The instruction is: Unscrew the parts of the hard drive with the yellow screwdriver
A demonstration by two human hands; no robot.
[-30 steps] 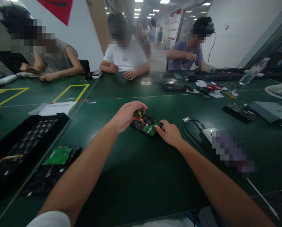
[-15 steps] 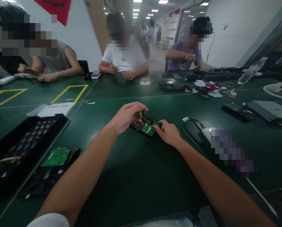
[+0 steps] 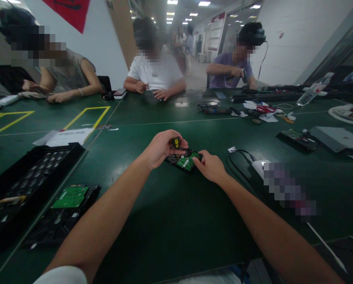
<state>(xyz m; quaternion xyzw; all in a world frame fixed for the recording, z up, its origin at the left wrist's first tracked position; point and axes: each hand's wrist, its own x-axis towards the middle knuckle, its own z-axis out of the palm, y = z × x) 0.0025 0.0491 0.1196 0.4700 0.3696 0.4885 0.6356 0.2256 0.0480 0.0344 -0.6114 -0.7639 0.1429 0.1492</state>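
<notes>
A black hard drive (image 3: 184, 161) with a green circuit board facing up rests on the green table in front of me. My left hand (image 3: 166, 148) is closed on a small screwdriver with a black and yellow handle (image 3: 175, 142), above the drive's left part; fingers hide its tip. With thumb and fingers my right hand (image 3: 210, 165) grips the right end of the drive. Several other hard drives with a green board (image 3: 70, 197) lie at the left, beside my left forearm.
A black tray (image 3: 31, 177) with rows of small parts stands at the left. To the right lie a white power strip (image 3: 257, 167) with a cable, another drive (image 3: 297, 140) and a grey case (image 3: 339, 138). Three people sit across the table (image 3: 170, 221); a bottle (image 3: 315, 90) lies far right.
My left hand has shifted slightly right over the drive, and the screwdriver handle has tilted with it. My right hand keeps its grip on the drive's end.
</notes>
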